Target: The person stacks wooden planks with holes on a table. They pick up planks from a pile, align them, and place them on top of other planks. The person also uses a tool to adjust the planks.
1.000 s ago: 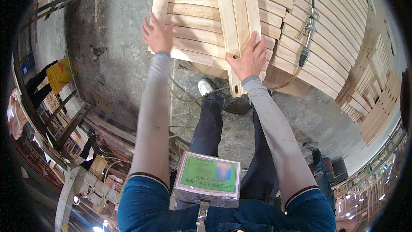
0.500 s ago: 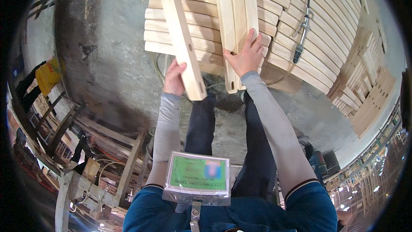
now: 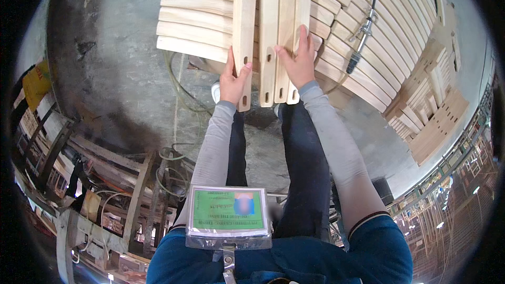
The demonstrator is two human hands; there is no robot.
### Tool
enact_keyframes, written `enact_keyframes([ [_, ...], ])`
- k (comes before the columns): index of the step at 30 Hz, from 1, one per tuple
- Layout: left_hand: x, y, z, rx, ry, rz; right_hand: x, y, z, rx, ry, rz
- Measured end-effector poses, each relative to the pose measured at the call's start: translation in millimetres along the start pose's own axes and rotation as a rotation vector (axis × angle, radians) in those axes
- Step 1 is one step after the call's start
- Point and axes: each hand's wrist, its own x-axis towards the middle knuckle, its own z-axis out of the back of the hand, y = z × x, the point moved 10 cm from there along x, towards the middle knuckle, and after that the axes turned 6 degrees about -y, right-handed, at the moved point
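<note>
My left hand (image 3: 233, 81) is closed round the near end of a pale wooden slat (image 3: 245, 16), thumb on top and fingers along its left edge. Two oval slots show near that end. Just right of it, with a narrow gap between, lie three similar slotted slats (image 3: 269, 21) side by side, pointing away from me. Over the right-hand ones rests my right hand (image 3: 300, 66), its fingers stretched along the outermost slat and its thumb on the middle one. All of these lie across a stack of pale wooden boards (image 3: 197, 21).
On the boards at right lies an air blow gun (image 3: 363, 34) with a hose. More wooden pieces (image 3: 439, 126) are stacked on the floor at far right. A wooden frame (image 3: 131, 200) stands at lower left, near a loose hose (image 3: 176, 81) on the concrete floor (image 3: 115, 73).
The left slat has swung from a tilt to nearly parallel and moved right, close beside the other slats. My right hand has shifted slightly left and up, its thumb now further onto the slats.
</note>
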Motion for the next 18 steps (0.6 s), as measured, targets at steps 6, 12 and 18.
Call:
enact_keyframes([
  [6,6.9,-26.8,-2.8,0.734,-0.069,-0.323,62.5,-108.4,125.0,-0.517,-0.551,-0.134],
  [12,-13.1,9.2,9.4,0.196,-0.319,0.008,88.9,-200.1,121.1,0.288,-0.102,-0.598],
  [18,-39.8,46.2,-18.8,-0.082,-0.172,0.437,-11.5,-133.9,159.7,1.162,0.089,-0.907],
])
